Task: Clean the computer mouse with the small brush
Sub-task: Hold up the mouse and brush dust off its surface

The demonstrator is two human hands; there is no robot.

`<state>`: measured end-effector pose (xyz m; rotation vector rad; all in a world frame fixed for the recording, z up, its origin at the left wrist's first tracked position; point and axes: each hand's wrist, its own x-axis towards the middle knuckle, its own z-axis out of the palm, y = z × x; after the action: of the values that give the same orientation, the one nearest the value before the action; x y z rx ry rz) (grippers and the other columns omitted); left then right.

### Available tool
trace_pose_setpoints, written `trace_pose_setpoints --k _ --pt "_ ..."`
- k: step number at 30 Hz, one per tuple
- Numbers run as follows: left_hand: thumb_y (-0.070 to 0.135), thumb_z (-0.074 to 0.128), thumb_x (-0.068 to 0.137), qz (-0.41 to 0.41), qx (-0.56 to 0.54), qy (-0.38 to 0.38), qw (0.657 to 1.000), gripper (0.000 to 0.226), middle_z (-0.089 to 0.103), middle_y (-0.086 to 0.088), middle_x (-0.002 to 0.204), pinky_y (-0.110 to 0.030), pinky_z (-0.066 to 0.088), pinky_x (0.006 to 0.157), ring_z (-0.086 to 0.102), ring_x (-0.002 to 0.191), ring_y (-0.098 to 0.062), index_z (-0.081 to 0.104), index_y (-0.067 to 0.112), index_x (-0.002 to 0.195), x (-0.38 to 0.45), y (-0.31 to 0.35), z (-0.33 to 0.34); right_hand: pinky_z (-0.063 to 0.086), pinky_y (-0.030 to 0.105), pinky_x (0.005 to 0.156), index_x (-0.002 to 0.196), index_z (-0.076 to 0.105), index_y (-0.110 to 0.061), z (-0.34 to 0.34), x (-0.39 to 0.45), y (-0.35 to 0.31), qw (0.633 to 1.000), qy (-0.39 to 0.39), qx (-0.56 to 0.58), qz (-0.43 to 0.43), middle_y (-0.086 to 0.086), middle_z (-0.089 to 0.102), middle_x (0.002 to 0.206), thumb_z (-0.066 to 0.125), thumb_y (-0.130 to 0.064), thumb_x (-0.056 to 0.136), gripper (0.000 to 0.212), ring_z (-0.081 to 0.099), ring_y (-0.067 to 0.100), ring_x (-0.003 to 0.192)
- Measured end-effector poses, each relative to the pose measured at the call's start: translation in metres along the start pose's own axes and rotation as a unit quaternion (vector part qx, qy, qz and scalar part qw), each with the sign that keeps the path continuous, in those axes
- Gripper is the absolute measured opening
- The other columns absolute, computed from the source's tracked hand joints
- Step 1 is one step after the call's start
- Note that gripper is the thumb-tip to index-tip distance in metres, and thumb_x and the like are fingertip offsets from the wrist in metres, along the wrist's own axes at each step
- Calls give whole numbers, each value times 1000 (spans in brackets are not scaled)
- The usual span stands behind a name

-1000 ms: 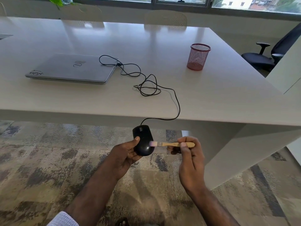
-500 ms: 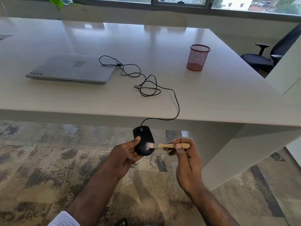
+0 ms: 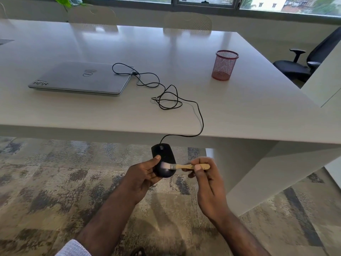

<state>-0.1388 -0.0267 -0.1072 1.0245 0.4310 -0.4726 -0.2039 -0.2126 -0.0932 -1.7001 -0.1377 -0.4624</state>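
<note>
Here, head view, items as seen.

Computer mouse (image 3: 163, 160): black, wired, held in the air below and in front of the worktop (image 3: 239, 108) edge, over patterned carpet (image 3: 46, 182). Left hand (image 3: 143, 175): cradles the mouse from the left, thumb lying across its upper side, remaining fingers curled beneath and mostly hidden.

Small brush (image 3: 184, 166): pale wooden handle, metal ferrule, light bristles; lies roughly level, bristles touching the mouse's rear right top. Right hand (image 3: 206, 182): fingers pinched together on the handle, thumb tip on the near side.

Cable (image 3: 202, 119): black, runs from the mouse's front up over the worktop edge, loops in a loose tangle mid-surface, ends at the right side of the laptop (image 3: 81, 78).

Laptop: silver, lid closed, left part of worktop.

Mesh pen cup (image 3: 224, 65): red, upright, right part of worktop, well apart from laptop.

Office chair (image 3: 302, 65): black, beyond the worktop's right corner.

Two pale chair backs (image 3: 187, 22): far side, under the windows.
</note>
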Motion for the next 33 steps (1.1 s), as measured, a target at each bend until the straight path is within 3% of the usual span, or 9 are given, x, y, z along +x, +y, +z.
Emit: trace_pose_setpoints --k 7,10,12,15,17,22,27,30,33 --pt "18 76 79 2 -1 16 1000 48 79 -20 100 -30 63 61 79 84 -28 64 -7 117 1 3 -1 49 54 61 94 63 -22 -1 -1 4 1000 -23 -1 -6 4 63 81 47 -28 98 18 58 30 69" --pt "14 70 90 7 4 20 1000 44 72 -6 60 -25 58 51 69 49 -14 59 -12 123 3 0 0 51 50 61 97 65 -24 -2 4 0 999 4 36 -8 8 64 81 48 -27 98 17 58 35 70" --pt "14 68 94 12 20 22 999 49 68 -12 54 -24 56 49 62 41 -10 54 -14 131 4 -2 0 48 57 58 101 64 -27 -1 5 -1 1000 -4 18 -8 13 60 79 48 -29 100 17 53 41 67" --pt "20 76 81 21 30 17 999 62 72 -35 100 -39 62 77 73 66 -21 58 -11 132 4 -2 2 45 59 58 100 62 -28 -2 4 3 999 -44 -23 -4 10 59 78 47 -32 100 16 52 38 65" --pt "21 77 79 14 25 13 999 53 78 -22 91 -47 56 94 74 72 -23 65 -9 121 6 -2 -1 46 55 58 97 61 -28 -3 2 5 997 -66 -48 -12 3 59 77 46 -31 100 15 52 29 64" --pt "19 74 85 21 38 8 999 29 68 -6 57 -49 55 95 68 53 -16 66 -5 99 8 -3 -3 51 39 58 91 64 -26 -8 6 1 1000 -1 -7 9 5 65 80 48 -30 94 17 60 24 67" --pt "18 77 85 70 113 21 991 45 76 -21 110 -45 59 91 74 96 -31 65 10 128 -3 -8 -7 50 26 60 88 61 -37 -14 14 0 994 100 -31 28 11 64 78 45 -37 93 17 64 26 68" --pt "12 76 89 112 152 15 982 48 79 -17 100 -36 61 77 77 93 -30 59 27 131 -12 -13 -5 52 20 63 92 57 -50 -14 15 4 991 104 -59 59 0 69 83 45 -39 100 18 70 15 74" --pt "12 74 89 143 179 -23 973 54 80 -12 91 -36 60 78 77 92 -27 54 33 135 -20 -22 -1 60 35 68 95 58 -48 -5 11 9 990 67 -37 117 0 71 94 44 -25 108 29 73 21 81"
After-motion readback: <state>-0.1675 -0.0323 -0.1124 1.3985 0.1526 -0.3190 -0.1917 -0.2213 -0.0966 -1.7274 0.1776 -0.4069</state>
